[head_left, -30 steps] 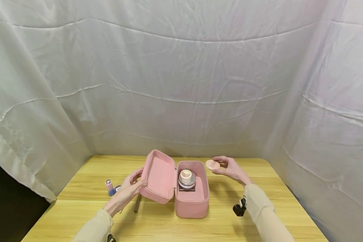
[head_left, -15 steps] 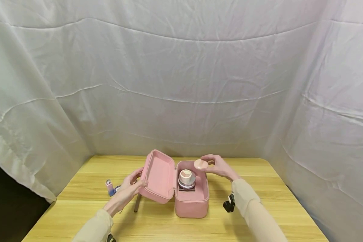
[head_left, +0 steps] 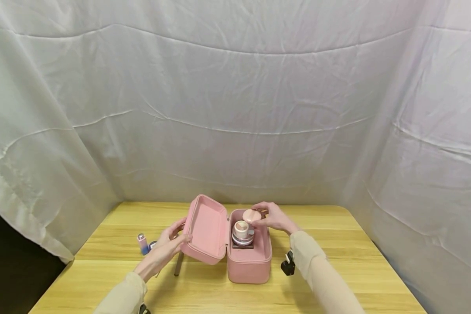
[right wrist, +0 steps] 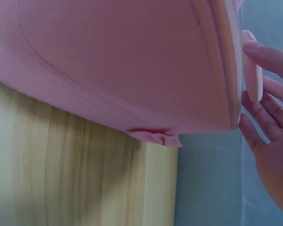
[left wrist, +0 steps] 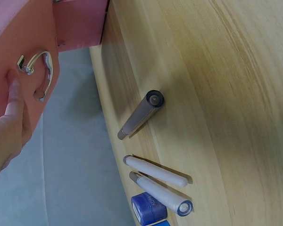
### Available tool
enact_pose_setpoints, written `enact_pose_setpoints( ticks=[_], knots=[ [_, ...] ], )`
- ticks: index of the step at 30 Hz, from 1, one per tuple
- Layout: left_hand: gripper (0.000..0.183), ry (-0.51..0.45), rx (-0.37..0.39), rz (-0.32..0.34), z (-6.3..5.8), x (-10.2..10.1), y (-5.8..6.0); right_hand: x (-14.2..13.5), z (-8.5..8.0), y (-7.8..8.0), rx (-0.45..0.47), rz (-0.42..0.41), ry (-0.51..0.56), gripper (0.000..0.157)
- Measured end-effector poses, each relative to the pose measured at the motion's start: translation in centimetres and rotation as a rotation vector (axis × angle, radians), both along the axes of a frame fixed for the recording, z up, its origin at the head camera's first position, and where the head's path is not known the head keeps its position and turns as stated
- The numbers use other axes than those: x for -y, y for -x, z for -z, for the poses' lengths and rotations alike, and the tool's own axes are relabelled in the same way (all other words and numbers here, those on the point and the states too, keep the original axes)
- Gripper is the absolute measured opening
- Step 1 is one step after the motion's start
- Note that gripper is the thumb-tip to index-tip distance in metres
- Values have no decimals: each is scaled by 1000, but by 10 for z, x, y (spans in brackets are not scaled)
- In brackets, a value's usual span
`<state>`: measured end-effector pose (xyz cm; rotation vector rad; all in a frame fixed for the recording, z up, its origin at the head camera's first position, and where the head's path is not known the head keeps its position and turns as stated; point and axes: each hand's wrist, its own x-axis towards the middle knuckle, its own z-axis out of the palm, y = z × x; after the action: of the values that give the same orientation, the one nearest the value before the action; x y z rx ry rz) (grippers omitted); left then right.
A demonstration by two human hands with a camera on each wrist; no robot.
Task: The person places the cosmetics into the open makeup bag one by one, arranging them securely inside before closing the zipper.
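A pink cosmetic case (head_left: 249,272) stands on the table with its lid (head_left: 208,224) swung out to the left. My left hand (head_left: 165,245) holds the lid by its outer edge; the left wrist view shows fingers beside its metal-ended handle (left wrist: 48,70). Above the case opening, my right hand (head_left: 275,219) pinches a round, pale pink powder puff (head_left: 251,216) between thumb and fingers. Inside the case, a small cream jar-like pot with a divided top (head_left: 241,227) sits on a silvery round container (head_left: 244,240). A dark flat piece (head_left: 242,247) lies beneath them.
Left of the lid lie a brownish tube (left wrist: 140,115), two pale slim tubes (left wrist: 158,172) (left wrist: 165,194) and a blue jar-like item (left wrist: 148,208). A pink-and-blue bottle (head_left: 143,244) stands farther left. Pale curtains (head_left: 235,131) hang behind the wooden table (head_left: 310,288).
My right hand has carried the powder puff leftward from beside the case to over its opening. The left hand and the lid have stayed in place.
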<state>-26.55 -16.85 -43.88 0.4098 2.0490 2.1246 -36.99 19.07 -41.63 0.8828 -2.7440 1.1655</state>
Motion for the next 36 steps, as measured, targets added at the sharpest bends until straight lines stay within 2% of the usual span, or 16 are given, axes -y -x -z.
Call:
enact_pose_setpoints(
  ticks=[14,21,26,32,36],
  knots=[
    [77,-5,3,10,-1,1,0,21,-3,3,11,-3,-23,53],
    [78,7,-1,6,-1,0,0,25,0,7,-68,-13,-71,52],
    [80,2,3,1,0,-1,0,27,1,6,-83,-10,-98,51],
    [79,-4,11,-2,-1,-1,1,28,2,5,-83,-5,-63,53],
    [78,2,15,-16,-2,-1,0,25,3,3,-86,34,-18,54]
  ],
)
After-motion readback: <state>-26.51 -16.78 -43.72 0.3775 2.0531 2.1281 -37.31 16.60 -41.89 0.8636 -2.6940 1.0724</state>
